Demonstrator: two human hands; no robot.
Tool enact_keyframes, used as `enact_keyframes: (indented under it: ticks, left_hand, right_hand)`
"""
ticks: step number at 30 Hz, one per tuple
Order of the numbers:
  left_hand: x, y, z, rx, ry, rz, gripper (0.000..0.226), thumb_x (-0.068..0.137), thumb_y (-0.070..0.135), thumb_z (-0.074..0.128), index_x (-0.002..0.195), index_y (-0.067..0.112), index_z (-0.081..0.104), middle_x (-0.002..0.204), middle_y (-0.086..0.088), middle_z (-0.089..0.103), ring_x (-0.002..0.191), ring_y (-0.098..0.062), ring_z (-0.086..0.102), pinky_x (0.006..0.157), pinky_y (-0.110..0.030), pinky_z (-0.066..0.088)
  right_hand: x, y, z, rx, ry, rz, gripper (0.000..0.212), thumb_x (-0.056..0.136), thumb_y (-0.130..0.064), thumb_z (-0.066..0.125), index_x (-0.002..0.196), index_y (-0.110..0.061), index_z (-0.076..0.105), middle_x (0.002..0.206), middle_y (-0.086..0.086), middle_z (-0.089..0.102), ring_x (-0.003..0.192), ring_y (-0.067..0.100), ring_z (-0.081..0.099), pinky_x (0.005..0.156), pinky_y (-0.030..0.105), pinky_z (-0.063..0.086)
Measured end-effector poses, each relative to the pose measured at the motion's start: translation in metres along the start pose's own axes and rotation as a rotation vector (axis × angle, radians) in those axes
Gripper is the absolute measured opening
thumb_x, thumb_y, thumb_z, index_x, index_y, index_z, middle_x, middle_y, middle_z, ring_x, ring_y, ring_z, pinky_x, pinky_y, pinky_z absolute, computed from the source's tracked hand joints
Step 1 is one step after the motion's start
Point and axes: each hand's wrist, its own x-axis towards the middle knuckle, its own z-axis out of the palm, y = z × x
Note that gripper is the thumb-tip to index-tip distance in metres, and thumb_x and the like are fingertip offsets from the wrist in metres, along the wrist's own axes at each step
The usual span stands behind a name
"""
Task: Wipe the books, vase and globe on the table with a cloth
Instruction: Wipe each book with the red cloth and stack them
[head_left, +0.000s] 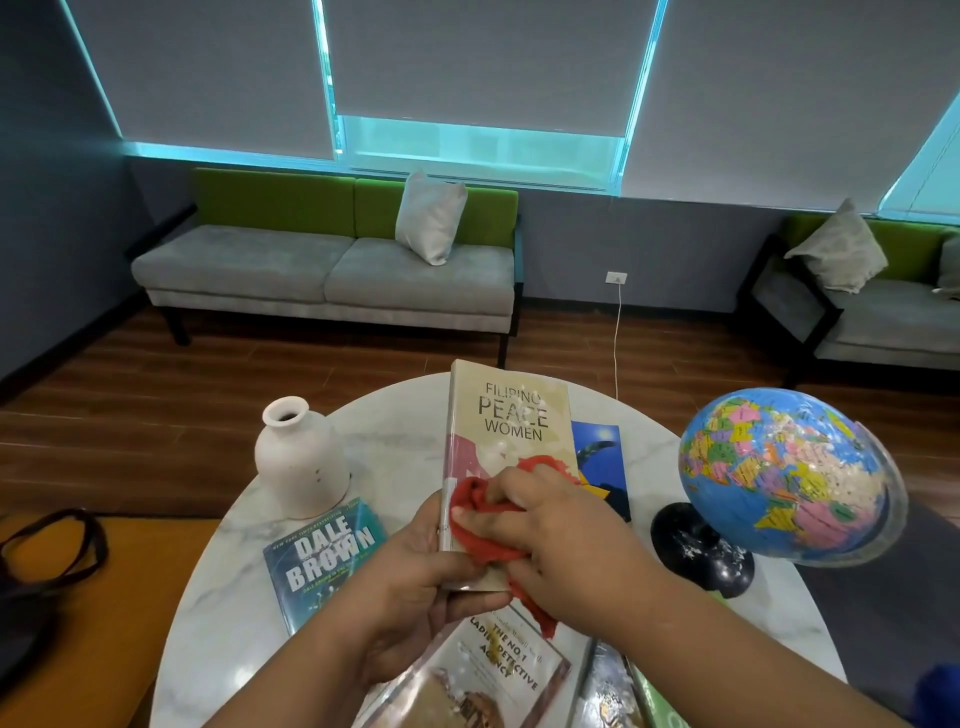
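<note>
Nearest, the Detective Agency book (493, 670) lies flat on the desk (395, 447), under both forearms. Above it, the left hand (415, 587) clamps its grip on the near end of the Peace Women book (511, 415), held tilted up off the desk. The right hand (550, 540) holds the red cloth (478, 519) bunched in its grip, pressed on the cover's near half. Recommended: hold the left grip firm; stroke toward the far end, where pale specks show. The vase (301, 462) stands left, the globe (779, 473) right.

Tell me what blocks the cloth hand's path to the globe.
Nothing visible does. Between the right hand gripping the red cloth and the multicoloured globe lie only a flat blue book and bare marble table.
</note>
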Motion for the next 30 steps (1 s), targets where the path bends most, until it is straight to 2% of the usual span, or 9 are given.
enact_keyframes:
  ticks: [4, 9, 13, 16, 18, 22, 24, 27, 30]
  left_hand:
    - [0.000, 0.001, -0.001, -0.005, -0.003, -0.014, 0.057, 0.087, -0.017, 0.047, 0.130, 0.021, 0.052, 0.115, -0.024, 0.066, 0.101, -0.041, 0.066, 0.070, -0.035, 0.061]
    - [-0.001, 0.001, 0.000, 0.008, -0.037, -0.012, 0.061, 0.084, -0.016, 0.051, 0.131, 0.024, 0.052, 0.114, -0.019, 0.068, 0.095, -0.038, 0.067, 0.071, -0.034, 0.061]
    - [0.000, 0.001, -0.001, -0.003, -0.008, -0.009, 0.058, 0.086, -0.018, 0.048, 0.129, 0.020, 0.053, 0.113, -0.023, 0.067, 0.098, -0.041, 0.067, 0.069, -0.035, 0.061]
    - [0.000, -0.001, 0.000, 0.008, -0.004, -0.003, 0.061, 0.084, -0.019, 0.050, 0.130, 0.020, 0.053, 0.112, -0.022, 0.068, 0.092, -0.036, 0.069, 0.070, -0.035, 0.061]
    - [-0.001, -0.002, 0.002, 0.015, -0.002, -0.003, 0.060, 0.082, -0.019, 0.052, 0.129, 0.020, 0.053, 0.109, -0.021, 0.068, 0.088, -0.033, 0.069, 0.068, -0.035, 0.061]
    - [-0.003, -0.002, 0.005, 0.002, -0.037, -0.022, 0.056, 0.084, -0.019, 0.049, 0.126, 0.018, 0.054, 0.111, -0.024, 0.067, 0.095, -0.039, 0.068, 0.068, -0.035, 0.061]
    - [-0.003, -0.002, 0.004, -0.004, -0.028, -0.017, 0.057, 0.084, -0.019, 0.049, 0.126, 0.019, 0.054, 0.113, -0.025, 0.066, 0.099, -0.041, 0.067, 0.068, -0.035, 0.061]
    - [-0.004, -0.003, -0.001, -0.013, -0.003, 0.017, 0.061, 0.082, -0.018, 0.051, 0.129, 0.021, 0.054, 0.116, -0.021, 0.066, 0.099, -0.038, 0.067, 0.073, -0.036, 0.061]
    - [-0.005, -0.001, -0.005, -0.057, 0.012, 0.020, 0.060, 0.082, -0.018, 0.051, 0.130, 0.019, 0.053, 0.119, -0.022, 0.065, 0.105, -0.042, 0.064, 0.078, -0.041, 0.058]
  right_hand:
    - [0.004, 0.010, -0.006, 0.009, 0.080, 0.087, 0.049, 0.090, -0.028, 0.052, 0.135, -0.045, 0.049, 0.123, -0.012, 0.047, 0.108, 0.018, 0.042, 0.086, 0.038, 0.048]
    - [0.002, 0.007, 0.002, 0.002, -0.011, -0.050, 0.049, 0.083, -0.037, 0.041, 0.130, -0.043, 0.054, 0.116, -0.010, 0.053, 0.100, 0.020, 0.048, 0.074, 0.039, 0.050]
    - [0.009, 0.013, 0.001, 0.036, 0.145, 0.094, 0.047, 0.090, -0.032, 0.052, 0.135, -0.044, 0.049, 0.123, -0.010, 0.048, 0.109, 0.020, 0.043, 0.088, 0.039, 0.048]
    - [0.006, 0.001, 0.003, 0.033, 0.051, -0.005, 0.049, 0.085, -0.039, 0.045, 0.134, -0.042, 0.051, 0.118, -0.009, 0.050, 0.105, 0.021, 0.045, 0.082, 0.041, 0.049]
    - [0.006, -0.002, 0.006, 0.027, 0.024, -0.063, 0.049, 0.085, -0.034, 0.049, 0.133, -0.043, 0.050, 0.118, -0.009, 0.050, 0.104, 0.021, 0.045, 0.081, 0.040, 0.049]
    - [0.018, 0.015, 0.001, 0.070, 0.217, 0.169, 0.051, 0.093, -0.029, 0.053, 0.139, -0.046, 0.041, 0.126, -0.013, 0.043, 0.114, 0.016, 0.040, 0.094, 0.036, 0.046]
    - [0.016, 0.015, -0.001, 0.025, 0.159, 0.153, 0.051, 0.094, -0.033, 0.047, 0.142, -0.046, 0.037, 0.126, -0.012, 0.042, 0.114, 0.016, 0.039, 0.094, 0.035, 0.045]
    - [0.003, 0.002, 0.001, 0.030, -0.037, -0.013, 0.052, 0.087, -0.039, 0.040, 0.138, -0.046, 0.042, 0.122, -0.009, 0.047, 0.110, 0.019, 0.043, 0.087, 0.037, 0.046]
    - [0.000, 0.019, 0.002, 0.019, 0.019, 0.075, 0.051, 0.092, -0.032, 0.051, 0.137, -0.052, 0.041, 0.123, -0.014, 0.045, 0.112, 0.014, 0.042, 0.091, 0.031, 0.045]
